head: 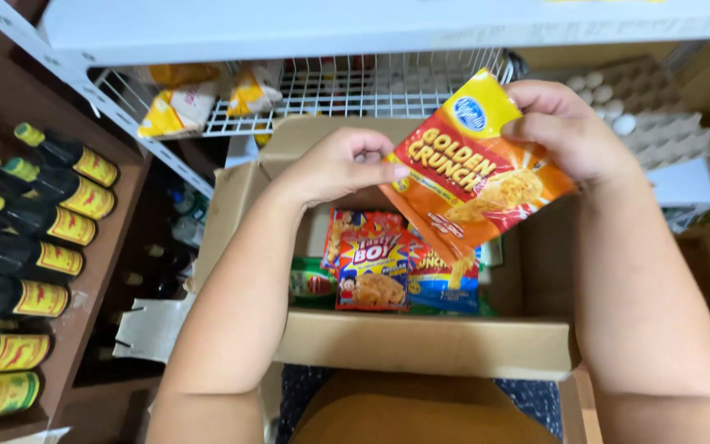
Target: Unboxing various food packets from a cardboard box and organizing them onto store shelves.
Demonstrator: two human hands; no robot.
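I hold an orange and yellow snack packet (466,177) above an open cardboard box (421,345). My left hand (338,164) pinches the packet's left edge with thumb and fingers. My right hand (569,131) grips its upper right corner. Inside the box lie more snack packets: a red and yellow one (371,271), a blue one (445,284) and a green one (312,284), partly hidden under the held packet.
A white wire shelf (371,86) with yellow packets (178,111) hangs behind the box. Dark bottles with yellow labels and green caps (34,247) fill a brown shelf at left. Egg trays (643,107) sit at the upper right.
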